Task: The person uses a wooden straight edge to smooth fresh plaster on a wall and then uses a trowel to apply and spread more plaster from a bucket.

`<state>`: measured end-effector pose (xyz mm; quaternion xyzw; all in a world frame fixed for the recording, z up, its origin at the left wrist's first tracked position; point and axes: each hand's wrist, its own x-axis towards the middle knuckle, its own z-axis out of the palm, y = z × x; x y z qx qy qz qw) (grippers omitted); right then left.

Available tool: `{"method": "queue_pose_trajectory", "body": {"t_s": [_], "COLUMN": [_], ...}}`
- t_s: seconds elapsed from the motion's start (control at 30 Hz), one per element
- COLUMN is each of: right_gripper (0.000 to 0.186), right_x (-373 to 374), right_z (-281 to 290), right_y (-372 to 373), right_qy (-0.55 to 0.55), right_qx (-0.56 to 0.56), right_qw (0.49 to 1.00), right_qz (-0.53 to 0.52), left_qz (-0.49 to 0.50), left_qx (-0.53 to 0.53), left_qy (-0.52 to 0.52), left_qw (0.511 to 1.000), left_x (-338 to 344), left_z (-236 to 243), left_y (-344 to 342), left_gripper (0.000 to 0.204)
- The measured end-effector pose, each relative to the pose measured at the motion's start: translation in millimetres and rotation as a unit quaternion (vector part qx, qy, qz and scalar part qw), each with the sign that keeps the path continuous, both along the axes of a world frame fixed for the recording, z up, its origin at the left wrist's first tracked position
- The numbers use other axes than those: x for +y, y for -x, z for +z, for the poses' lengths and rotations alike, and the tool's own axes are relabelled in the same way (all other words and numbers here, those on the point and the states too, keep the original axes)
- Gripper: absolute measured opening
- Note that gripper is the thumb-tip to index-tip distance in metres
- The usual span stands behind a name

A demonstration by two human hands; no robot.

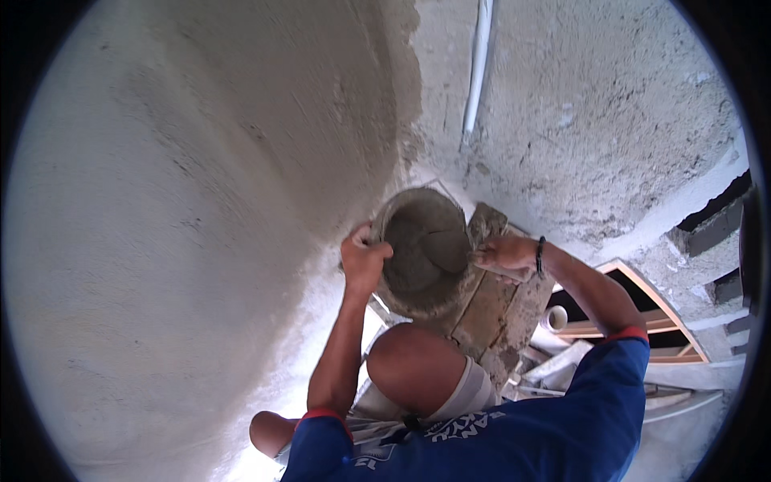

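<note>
A mortar-caked bucket (424,304) stands in front of me in the corner, with wet grey mortar (408,255) inside. My left hand (365,259) is closed on its left rim, thumb over the edge. At the right rim my right hand (507,255) is closed round what looks like the handle of a trowel. The trowel's rounded, mortar-covered blade (446,250) seems to lie in the mortar; its join to the handle is hidden by the rim and my fingers.
Mortar-stained planks (484,309) lie under and beside the bucket. A partly wet plastered wall (241,161) rises on the left; a rough wall with a white pipe (479,68) stands ahead. A wooden frame (679,325) and a pale cylindrical container (554,319) are lower right. My bent knee (414,369) is close to the bucket.
</note>
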<state>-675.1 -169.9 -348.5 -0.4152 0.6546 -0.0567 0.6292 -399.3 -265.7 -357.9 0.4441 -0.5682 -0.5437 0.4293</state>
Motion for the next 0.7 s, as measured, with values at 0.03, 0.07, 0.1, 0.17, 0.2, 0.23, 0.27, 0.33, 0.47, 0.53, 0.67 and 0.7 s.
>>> {"method": "queue_pose_trajectory", "body": {"t_s": [0.03,0.07,0.1,0.17,0.2,0.23,0.27,0.33,0.47,0.53,0.67,0.7], "right_gripper": [0.029,0.027,0.026,0.025,0.025,0.025,0.025,0.026,0.030,0.034,0.033,0.031], "right_x": [3,5,9,15,18,22,28,36,72,77,75,71], "right_z": [-3,-4,-3,-19,-26,-31,-37,-43,-84,-84,-84,-82], "right_y": [-4,-11,-10,-3,-5,-6,-6,-7,4,-14,-25,-28], "right_qy": [-0.012,-0.026,-0.035,-0.049,-0.052,-0.055,-0.060,-0.019,0.047,0.075,0.076,0.089], "right_qx": [-0.005,-0.028,-0.048,-0.087,-0.113,-0.139,-0.139,-0.181,-0.321,-0.299,-0.312,-0.286], "right_qw": [1.000,0.999,0.998,0.995,0.992,0.986,0.986,0.982,0.938,0.938,0.923,0.924], "right_qz": [0.001,0.009,0.012,0.005,-0.031,-0.067,-0.067,-0.055,-0.122,-0.159,-0.214,-0.236], "left_qz": [-0.008,-0.005,-0.019,-0.032,-0.038,-0.043,-0.043,-0.036,-0.015,0.006,0.017,0.028], "left_qx": [0.019,0.014,0.010,0.004,0.007,0.011,0.011,0.010,0.059,0.070,0.057,0.075], "left_qy": [0.003,-0.009,0.011,0.024,0.023,0.022,0.017,0.026,-0.048,-0.081,-0.050,-0.064], "left_qw": [1.000,1.000,1.000,0.999,0.999,0.999,0.999,0.999,0.997,0.994,0.997,0.995], "left_x": [0,1,0,2,6,9,11,9,1,-1,-3,-3], "left_z": [-1,-5,-5,-5,0,4,3,7,-2,-4,-24,-23], "left_y": [0,-1,6,17,22,25,26,19,13,12,11,11], "left_gripper": [0.023,0.023,0.024,0.025,0.025,0.025,0.025,0.028,0.031,0.036,0.024,0.024]}}
